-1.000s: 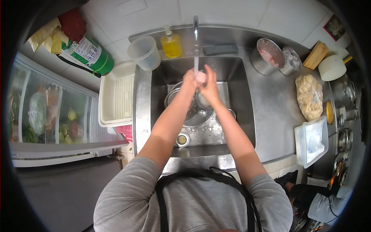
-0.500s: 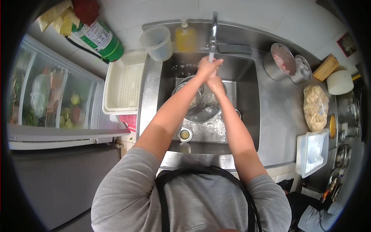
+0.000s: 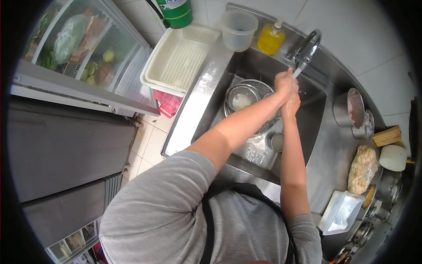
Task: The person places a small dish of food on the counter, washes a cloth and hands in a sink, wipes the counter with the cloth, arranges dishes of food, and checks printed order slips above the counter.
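Note:
Water runs from the curved faucet (image 3: 313,48) onto my two hands, which press together over the steel sink (image 3: 313,127). My left hand (image 3: 285,84) lies uppermost, its fingers wrapped over the other hand. Beneath and to its right is my right hand (image 3: 292,105), wet, its fingers partly hidden. Whether anything sits between the palms cannot be made out. Below them in the sink are a metal strainer (image 3: 241,97) and a bowl partly covered by my forearm. A small round metal cup (image 3: 277,142) lies near my right forearm.
Yellow soap bottle (image 3: 271,39) and clear tub (image 3: 238,31) stand behind the sink. A white basket (image 3: 180,57) is at left, beside an open fridge drawer (image 3: 88,53). At right are metal pots (image 3: 349,108), a bag of pale food (image 3: 363,169) and a plastic container (image 3: 340,213).
The view has turned, so the sink and faucet appear tilted and further right. My hands, earlier rubbing a pinkish item or each other, remain under the stream, now clasped closely.

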Tool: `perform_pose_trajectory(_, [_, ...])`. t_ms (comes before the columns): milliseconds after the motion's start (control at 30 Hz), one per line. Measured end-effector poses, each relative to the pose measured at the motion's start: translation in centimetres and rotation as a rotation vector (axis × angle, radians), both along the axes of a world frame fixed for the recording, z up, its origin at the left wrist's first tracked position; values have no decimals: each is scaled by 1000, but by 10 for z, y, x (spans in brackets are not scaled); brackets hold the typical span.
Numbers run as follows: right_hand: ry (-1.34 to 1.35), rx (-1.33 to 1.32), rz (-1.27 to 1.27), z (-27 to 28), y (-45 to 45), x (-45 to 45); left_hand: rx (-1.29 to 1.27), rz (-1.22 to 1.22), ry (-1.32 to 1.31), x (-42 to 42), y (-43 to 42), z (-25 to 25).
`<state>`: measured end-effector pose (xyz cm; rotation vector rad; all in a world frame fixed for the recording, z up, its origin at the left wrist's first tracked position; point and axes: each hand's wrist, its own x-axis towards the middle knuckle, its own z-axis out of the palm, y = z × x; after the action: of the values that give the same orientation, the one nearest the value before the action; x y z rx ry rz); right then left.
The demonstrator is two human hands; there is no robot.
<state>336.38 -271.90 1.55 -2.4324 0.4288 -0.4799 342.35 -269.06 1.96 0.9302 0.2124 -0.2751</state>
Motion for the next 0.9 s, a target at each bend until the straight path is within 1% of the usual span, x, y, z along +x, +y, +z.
perform_pose_trajectory(33, [233,-74,-27,4,-1,1,-6,-7,0,0,6,0])
perform_pose_trajectory(67, [122,4,-47,4,3,3,184,77,-132,2,9,-6])
perform_pose_trajectory(100, [147,-76,-10,11,7,4,372,157,-269,1,12,-4])
perform_pose_trajectory(167, [183,-137,48,15,10,0,366,100,-238,-2,20,4])
perform_pose_trajectory(267, [131,-77,142,-1,6,5,461,67,-428,2,26,5])
perform_pose_trajectory(300, [151,-55,125,4,11,4,446,6,-412,5,29,5])
perform_pose_trajectory(367, [-32,-9,215,-24,5,10,508,-30,-484,6,31,8])
perform_pose_trajectory(400, [-35,-8,199,-31,6,10,505,-44,-491,5,32,14])
perform_pose_trajectory(467, [3,616,166,-40,8,12,299,-184,-294,2,35,26])
perform_pose_trajectory(500, [-4,617,156,-37,13,12,300,-195,-299,3,38,31])
perform_pose_trajectory(533, [-5,1001,102,-33,18,10,147,-266,-154,4,41,36])
perform_pose_trajectory(567, [34,1256,54,-15,25,6,-4,-334,-8,6,44,39])
perform_pose_trajectory(600, [65,1503,-31,3,32,2,-144,-360,51,12,45,34])
perform_pose_trajectory(633, [55,1506,-36,8,29,1,-232,-377,55,20,49,25])
perform_pose_trajectory(700, [182,1475,351,13,21,3,-151,-269,31,19,63,37])
perform_pose_trajectory(733, [272,1402,430,-14,8,16,-139,-211,71,29,67,27])
perform_pose_trajectory(767, [249,1402,417,-15,-2,25,-128,-159,110,43,71,5])
perform_pose_trajectory(833, [444,649,460,-11,-21,36,-41,-147,19,71,89,-48])
perform_pose_trajectory(867, [434,484,424,-10,-32,44,71,-204,6,71,97,-60])
perform_pose_trajectory(900, [422,485,396,-12,-39,46,183,-259,-13,60,101,-67])
